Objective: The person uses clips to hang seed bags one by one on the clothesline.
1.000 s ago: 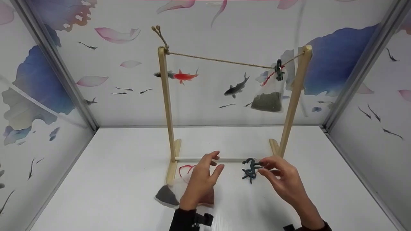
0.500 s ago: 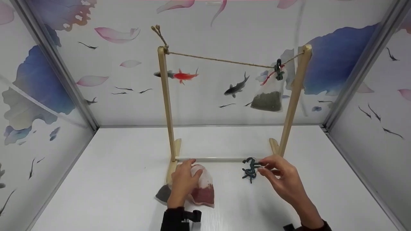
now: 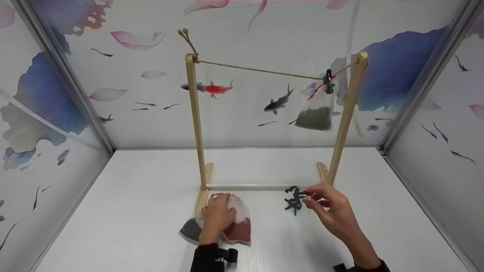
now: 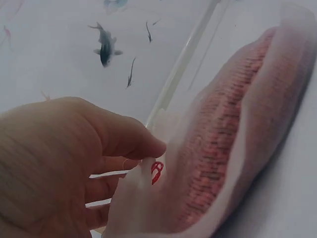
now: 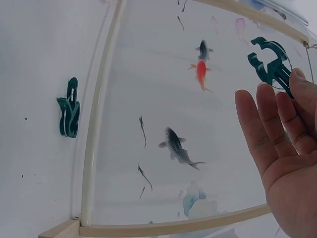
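Note:
My left hand [image 3: 217,216] pinches the pale top of a sheer drawstring bag [image 3: 239,229] with reddish-brown grains inside. In the left wrist view, thumb and fingers close on its fabric beside a red cord [image 4: 157,172]. Partly behind that hand lies a second bag with dark grey contents [image 3: 190,229]. Farther right, my right hand [image 3: 334,207] holds a dark green plastic clip [image 5: 271,62] by its handles between thumb and fingertips, its curved jaws pointing away. Another green clip [image 5: 70,111] lies on the white table, overlapped by the held one in the head view.
A wooden frame with two posts [image 3: 195,124] and a low white crossbar [image 3: 245,186] stands ahead of both hands. Twine [image 3: 257,70] runs between the post tops. From it, near the right post [image 3: 348,117], hangs a bag of greenish grains [image 3: 313,118] under a green clip [image 3: 328,81].
My left hand has moved left and down onto the reddish bag and now grips its top, the fingers closing on it. The right hand has stayed in place with its clip.

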A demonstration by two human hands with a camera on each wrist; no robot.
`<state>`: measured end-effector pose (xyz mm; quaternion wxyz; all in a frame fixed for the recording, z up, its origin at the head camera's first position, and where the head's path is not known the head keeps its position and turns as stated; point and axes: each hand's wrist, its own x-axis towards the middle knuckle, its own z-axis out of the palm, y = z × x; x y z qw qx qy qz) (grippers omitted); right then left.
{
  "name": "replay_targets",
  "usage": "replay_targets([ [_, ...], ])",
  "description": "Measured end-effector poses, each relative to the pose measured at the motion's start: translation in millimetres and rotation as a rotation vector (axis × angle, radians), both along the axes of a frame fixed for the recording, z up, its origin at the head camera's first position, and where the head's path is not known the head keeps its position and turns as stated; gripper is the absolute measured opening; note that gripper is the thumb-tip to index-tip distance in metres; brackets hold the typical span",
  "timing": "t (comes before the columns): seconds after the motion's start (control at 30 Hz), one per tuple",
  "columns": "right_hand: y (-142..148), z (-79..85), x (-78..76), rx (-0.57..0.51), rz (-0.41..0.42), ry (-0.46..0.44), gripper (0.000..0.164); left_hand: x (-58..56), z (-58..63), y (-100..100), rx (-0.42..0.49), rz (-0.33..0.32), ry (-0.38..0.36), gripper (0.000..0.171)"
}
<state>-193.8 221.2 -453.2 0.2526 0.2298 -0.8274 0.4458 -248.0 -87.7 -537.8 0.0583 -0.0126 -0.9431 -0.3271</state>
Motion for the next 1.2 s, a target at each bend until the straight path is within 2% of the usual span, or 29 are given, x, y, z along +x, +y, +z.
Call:
replay_targets([
  [0.13,-0.2,-1.3,-0.5,-0.002,0.001,0.006,0.034,-1.7,-2.8,0.7,-0.015,0.028,0.029,0.041],
  [0.4,-0.6,-1.2,-0.5,0.005,0.014,-0.002,0.034,-2.1,-7.1,2.9,-0.055,0.043,0.077,0.011],
  [0.6,-0.6,0.0,0.2,0.012,0.040,-0.016,0.032,-1.9,-5.7,4.4,-0.059,0.048,0.067,0.014],
  [0.8,0.3,-0.6,-0.2,0.032,0.027,-0.012,0.032,-1.2,-4.5,6.2,-0.029,0.061,0.077,0.007],
  [0.87,0.6,-0.5,-0.4,0.031,0.029,-0.006,0.031,-1.4,-4.5,6.6,-0.025,0.066,0.083,0.010],
  [1.0,0.7,-0.1,-0.5,0.019,0.037,0.008,0.030,-1.7,-5.7,6.6,-0.027,0.070,0.088,0.014],
  [1.2,0.5,-0.3,-0.2,0.004,0.036,0.012,0.029,-2.9,-8.3,7.1,-0.029,0.079,0.108,0.010],
])
